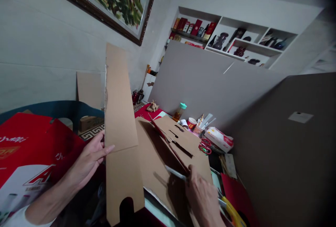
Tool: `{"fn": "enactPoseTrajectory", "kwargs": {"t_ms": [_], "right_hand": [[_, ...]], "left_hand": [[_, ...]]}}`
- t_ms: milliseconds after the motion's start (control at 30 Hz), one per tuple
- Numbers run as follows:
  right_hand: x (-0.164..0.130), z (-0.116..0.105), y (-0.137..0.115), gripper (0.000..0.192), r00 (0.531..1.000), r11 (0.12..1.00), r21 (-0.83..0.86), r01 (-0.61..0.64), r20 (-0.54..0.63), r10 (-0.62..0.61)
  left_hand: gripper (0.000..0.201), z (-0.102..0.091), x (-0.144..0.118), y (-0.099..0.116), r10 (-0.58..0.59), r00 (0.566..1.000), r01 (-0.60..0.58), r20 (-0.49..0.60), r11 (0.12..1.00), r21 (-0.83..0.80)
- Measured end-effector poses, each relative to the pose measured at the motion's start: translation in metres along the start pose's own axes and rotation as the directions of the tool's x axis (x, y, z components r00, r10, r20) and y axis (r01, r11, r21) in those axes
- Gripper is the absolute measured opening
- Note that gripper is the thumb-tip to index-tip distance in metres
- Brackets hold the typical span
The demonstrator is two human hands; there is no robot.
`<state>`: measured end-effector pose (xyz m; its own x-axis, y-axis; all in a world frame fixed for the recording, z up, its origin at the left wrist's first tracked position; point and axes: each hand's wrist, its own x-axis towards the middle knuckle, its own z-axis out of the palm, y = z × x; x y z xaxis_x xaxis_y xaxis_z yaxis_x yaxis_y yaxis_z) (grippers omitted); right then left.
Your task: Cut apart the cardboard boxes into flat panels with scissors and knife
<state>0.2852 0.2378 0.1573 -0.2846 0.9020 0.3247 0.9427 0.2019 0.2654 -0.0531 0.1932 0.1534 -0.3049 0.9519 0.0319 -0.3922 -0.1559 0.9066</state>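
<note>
My left hand (90, 158) grips a long folded cardboard strip (122, 115) by its left edge, thumb across the front near a crease. The strip stands almost upright and has a rounded notch at its lower end. My right hand (202, 193) is closed around what look like yellow-handled scissors (231, 209); their metal blade points left, and the middle is hidden by the hand. Close to the right fingertips rises a red-edged cardboard flap (170, 144); whether they pinch it I cannot tell. Beneath lies a larger cardboard sheet (154, 153) with slots cut in it.
Red-handled scissors (205, 146), a tissue pack (219, 138), a paper cup (191, 123) and a green-lidded bottle (179, 112) stand along the table's back. A red printed box (34, 143) is at left. Grey panels (204, 80) rise behind and at right.
</note>
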Motion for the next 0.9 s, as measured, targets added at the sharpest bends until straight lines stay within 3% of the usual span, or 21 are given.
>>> {"fn": "enactPoseTrajectory", "kwargs": {"t_ms": [100,200,267,300,367,500,600,700,900], "right_hand": [[-0.001,-0.024,0.026,0.024,0.992,0.995,-0.012,-0.102,-0.079,0.101],[0.001,-0.047,0.042,0.017,0.939,0.961,0.197,-0.192,-0.248,0.238],[0.006,-0.054,0.039,0.021,0.917,0.927,0.259,-0.272,-0.223,0.332],[0.009,-0.053,0.034,0.024,0.918,0.915,0.239,-0.324,-0.154,0.365],[0.016,-0.043,0.018,0.027,0.953,0.926,0.227,-0.303,0.053,0.299],[0.018,-0.014,-0.007,0.016,0.964,0.929,0.320,-0.185,0.241,0.109],[0.012,-0.006,-0.012,0.014,0.951,0.899,0.412,-0.149,0.310,0.015],[0.008,-0.011,-0.014,0.019,0.941,0.847,0.513,-0.137,0.334,-0.051],[0.009,-0.021,-0.018,0.022,0.899,0.684,0.699,-0.209,0.412,-0.147]], "left_hand": [[0.081,0.007,-0.007,0.001,0.000,1.000,0.000,-0.017,1.000,0.013],[0.078,0.029,-0.016,-0.002,-0.018,1.000,0.018,-0.010,1.000,-0.007],[0.075,0.050,-0.022,-0.008,-0.038,0.999,0.039,0.013,0.998,-0.051],[0.073,0.062,-0.025,-0.012,-0.055,0.998,0.058,0.033,0.996,-0.072],[0.072,0.082,-0.030,-0.022,-0.100,0.991,0.109,0.086,0.989,-0.100],[0.078,0.094,-0.029,-0.038,-0.169,0.977,0.183,0.127,0.978,-0.103],[0.085,0.084,-0.024,-0.043,-0.196,0.978,0.203,0.073,0.973,-0.111],[0.085,0.073,-0.021,-0.045,-0.197,0.980,0.200,0.031,0.972,-0.126],[0.088,0.064,-0.017,-0.054,-0.204,0.976,0.199,-0.075,0.977,-0.077]]}}
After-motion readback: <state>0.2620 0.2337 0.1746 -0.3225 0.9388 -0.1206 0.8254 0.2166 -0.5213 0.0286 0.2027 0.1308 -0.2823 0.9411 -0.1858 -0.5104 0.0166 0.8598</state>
